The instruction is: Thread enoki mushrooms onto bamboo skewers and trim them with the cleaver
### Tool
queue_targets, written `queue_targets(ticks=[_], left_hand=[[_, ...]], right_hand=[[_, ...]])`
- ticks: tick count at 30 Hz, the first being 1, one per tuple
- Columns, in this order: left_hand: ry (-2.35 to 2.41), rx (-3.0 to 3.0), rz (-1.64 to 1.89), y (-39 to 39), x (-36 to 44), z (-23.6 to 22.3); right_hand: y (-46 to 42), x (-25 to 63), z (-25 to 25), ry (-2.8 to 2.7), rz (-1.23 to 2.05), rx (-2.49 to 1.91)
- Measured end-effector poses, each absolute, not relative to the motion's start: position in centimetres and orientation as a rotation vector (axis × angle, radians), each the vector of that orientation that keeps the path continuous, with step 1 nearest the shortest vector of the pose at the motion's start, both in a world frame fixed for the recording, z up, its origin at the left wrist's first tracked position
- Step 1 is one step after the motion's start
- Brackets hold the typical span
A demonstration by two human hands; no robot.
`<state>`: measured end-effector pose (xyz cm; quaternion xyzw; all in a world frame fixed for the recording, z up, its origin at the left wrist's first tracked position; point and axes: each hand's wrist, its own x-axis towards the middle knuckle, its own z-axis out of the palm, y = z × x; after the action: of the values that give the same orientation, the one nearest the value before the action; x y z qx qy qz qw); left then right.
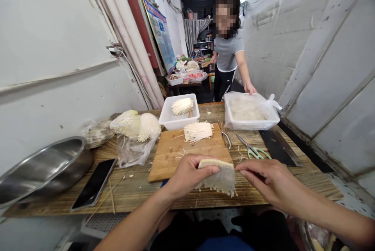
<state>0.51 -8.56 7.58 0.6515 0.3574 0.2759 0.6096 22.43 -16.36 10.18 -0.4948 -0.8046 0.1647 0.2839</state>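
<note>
In my left hand [195, 171], closed with the thumb on top, is a flat bunch of enoki mushrooms [221, 180], its cut edge up and the caps hanging down. My right hand [268, 178] is closed in a pinch at the bunch's right end, on what looks like a thin bamboo skewer, mostly hidden by fingers and mushrooms. Another enoki bunch [199, 131] lies on the wooden cutting board [166, 153] just beyond my hands. Behind the board, a white tub [166, 115] contains more enoki with skewer ends sticking out.
Green-handled scissors [254, 151], loose skewers and a wide dark blade [277, 147] lie on the right. A person's hand [250, 88] touches a plastic-wrapped tub [252, 124]. Leftward are bagged enoki [134, 129], a phone [94, 183] and a steel basin [49, 165].
</note>
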Motion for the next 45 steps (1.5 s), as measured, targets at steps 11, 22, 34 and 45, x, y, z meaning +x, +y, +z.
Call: queue_targets(ticks=[11,22,34,45], left_hand=[[0.801,1.561,0.614,-9.5,0.4,7.7],[0.778,1.537,0.621,-9.8,1.0,8.0],[0.793,1.551,0.641,-9.5,0.7,8.0],[0.814,1.546,0.639,-10.0,0.5,8.3]], right_hand=[[-16.9,22.2,10.0,-2.179,0.462,-1.357],[-17.1,21.9,9.9,-2.219,0.455,-1.339],[-17.5,23.1,9.8,-2.21,0.369,-1.207],[-17.9,22.6,10.1,-2.198,0.306,-1.256]])
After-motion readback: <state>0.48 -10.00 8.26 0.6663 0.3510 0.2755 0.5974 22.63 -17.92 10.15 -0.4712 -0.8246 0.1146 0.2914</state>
